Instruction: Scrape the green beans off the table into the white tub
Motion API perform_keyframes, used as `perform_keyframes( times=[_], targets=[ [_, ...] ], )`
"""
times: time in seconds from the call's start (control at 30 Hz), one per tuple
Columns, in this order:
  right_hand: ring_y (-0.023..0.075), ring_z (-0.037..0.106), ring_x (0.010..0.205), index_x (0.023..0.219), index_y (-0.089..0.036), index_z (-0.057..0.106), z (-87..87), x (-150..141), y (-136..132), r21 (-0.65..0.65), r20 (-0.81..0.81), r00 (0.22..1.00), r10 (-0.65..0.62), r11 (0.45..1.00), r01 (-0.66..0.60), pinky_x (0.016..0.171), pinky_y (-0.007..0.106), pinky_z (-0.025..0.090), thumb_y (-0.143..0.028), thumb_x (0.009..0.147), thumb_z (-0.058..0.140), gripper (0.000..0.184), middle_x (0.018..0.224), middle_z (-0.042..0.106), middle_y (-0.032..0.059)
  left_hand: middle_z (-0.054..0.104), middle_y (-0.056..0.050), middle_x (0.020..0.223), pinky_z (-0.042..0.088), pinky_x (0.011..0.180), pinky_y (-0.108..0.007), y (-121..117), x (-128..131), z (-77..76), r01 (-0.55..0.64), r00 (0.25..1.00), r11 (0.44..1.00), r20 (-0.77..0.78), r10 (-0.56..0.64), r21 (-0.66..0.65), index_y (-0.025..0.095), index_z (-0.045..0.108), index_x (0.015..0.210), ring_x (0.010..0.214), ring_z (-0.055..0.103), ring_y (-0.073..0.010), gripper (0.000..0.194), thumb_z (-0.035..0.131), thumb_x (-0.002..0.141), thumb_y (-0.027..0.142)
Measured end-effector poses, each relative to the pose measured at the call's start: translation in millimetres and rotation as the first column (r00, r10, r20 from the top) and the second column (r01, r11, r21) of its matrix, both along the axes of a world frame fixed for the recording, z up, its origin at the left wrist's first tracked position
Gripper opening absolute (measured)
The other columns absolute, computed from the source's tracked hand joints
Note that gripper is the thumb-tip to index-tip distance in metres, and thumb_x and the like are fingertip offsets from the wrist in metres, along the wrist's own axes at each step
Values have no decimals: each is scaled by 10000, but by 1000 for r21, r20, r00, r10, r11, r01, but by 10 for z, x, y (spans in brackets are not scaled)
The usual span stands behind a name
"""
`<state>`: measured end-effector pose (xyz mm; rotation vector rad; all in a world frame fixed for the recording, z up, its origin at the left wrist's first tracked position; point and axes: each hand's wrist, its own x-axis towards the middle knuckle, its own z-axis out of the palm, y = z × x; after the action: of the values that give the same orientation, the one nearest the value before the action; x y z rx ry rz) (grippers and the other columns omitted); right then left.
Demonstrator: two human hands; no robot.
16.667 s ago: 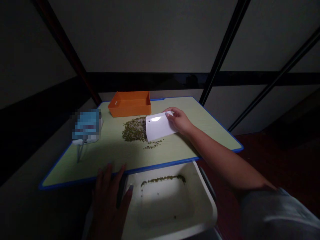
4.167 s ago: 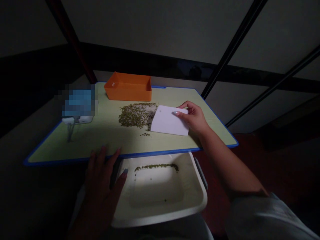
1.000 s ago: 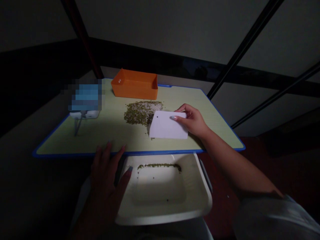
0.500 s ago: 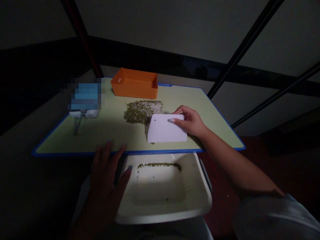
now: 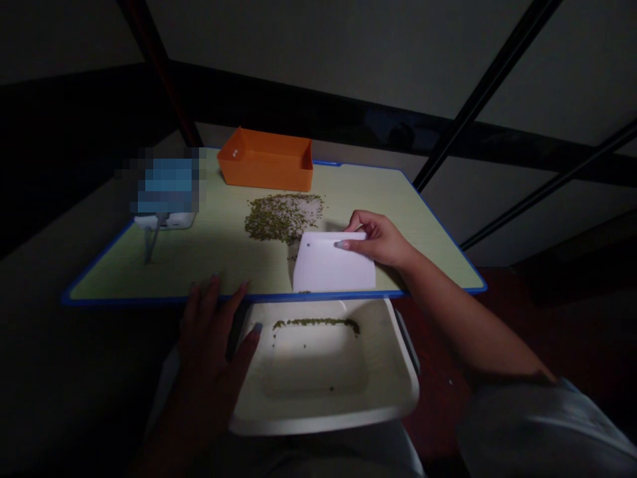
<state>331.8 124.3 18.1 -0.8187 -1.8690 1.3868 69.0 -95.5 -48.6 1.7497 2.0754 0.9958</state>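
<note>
My right hand (image 5: 381, 240) grips a white plastic scraper (image 5: 332, 267) by its top edge. The scraper stands on the pale green table (image 5: 213, 259), its lower edge right at the near blue rim. Behind it lies a pile of small green beans (image 5: 279, 216). Below the rim sits a white tray (image 5: 318, 398) with a line of beans (image 5: 316, 324) along its far inner edge. My left hand (image 5: 213, 342) holds the tray's left rim, thumb over the edge and fingers spread toward the table rim.
An orange box (image 5: 266, 161) stands at the table's far edge. A blurred blue-and-white object (image 5: 166, 196) with a cable sits at the left. Dark diagonal bars (image 5: 478, 93) cross the wall behind.
My right hand has drawn the scraper toward me, from beside the bean pile to the near rim of the table. The left hand stays on the tray.
</note>
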Motion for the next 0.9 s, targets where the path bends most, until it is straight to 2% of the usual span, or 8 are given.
perform_keyframes(
  times=[0.17,0.27,0.43,0.53,0.63,0.73,0.9],
  targets=[
    [124,558,522,773,-228,546,24,35,-20,-13,10,1000,11,1000,-11,474,233,402,-596,623,945,564,652,635,-31,154,24,1784,102,1370,-725,3,2,6,-7,1000,1000,-7,7,-12,486,362,1543,1673,24,-340,566,441,985,535],
    [110,534,486,764,-234,529,43,32,-36,-29,-24,999,-31,999,31,455,225,392,-609,590,957,595,620,622,-48,144,49,1784,89,1381,-704,9,0,6,-1,1000,1000,-2,1,-5,524,347,1536,1676,10,-309,559,450,986,527],
    [123,556,483,787,-251,503,44,14,-17,31,-102,971,-218,975,222,436,236,400,-657,577,937,631,630,650,-37,117,92,1786,80,1383,-701,11,-11,-7,4,1000,1000,6,-4,-4,579,310,1530,1677,3,-294,563,458,989,523],
    [149,603,533,824,-261,494,33,13,27,92,-175,918,-357,922,376,455,253,415,-667,613,909,618,676,658,-24,133,101,1782,80,1378,-715,14,-14,-21,-2,1000,1000,1,2,4,588,316,1524,1675,8,-305,559,457,987,528],
    [165,621,565,837,-267,494,27,21,62,107,-197,880,-433,882,458,464,262,417,-638,646,901,582,696,658,-17,161,63,1780,71,1368,-737,14,-3,-15,-7,1000,1000,6,7,11,542,347,1527,1674,-7,-310,551,445,985,546],
    [154,595,531,828,-259,524,31,36,58,95,-182,889,-421,892,442,444,254,400,-583,645,921,545,660,646,-25,156,42,1783,62,1372,-721,9,14,5,-11,1000,1000,25,11,5,512,365,1526,1675,-10,-298,547,434,985,560],
    [107,502,463,934,-227,667,48,64,5,85,-79,964,-253,962,259,419,231,354,-536,675,915,473,610,631,-46,136,89,1781,66,1368,-728,3,15,14,-3,1000,1000,24,3,5,596,307,1516,1676,-5,-293,542,432,990,552]
  ],
)
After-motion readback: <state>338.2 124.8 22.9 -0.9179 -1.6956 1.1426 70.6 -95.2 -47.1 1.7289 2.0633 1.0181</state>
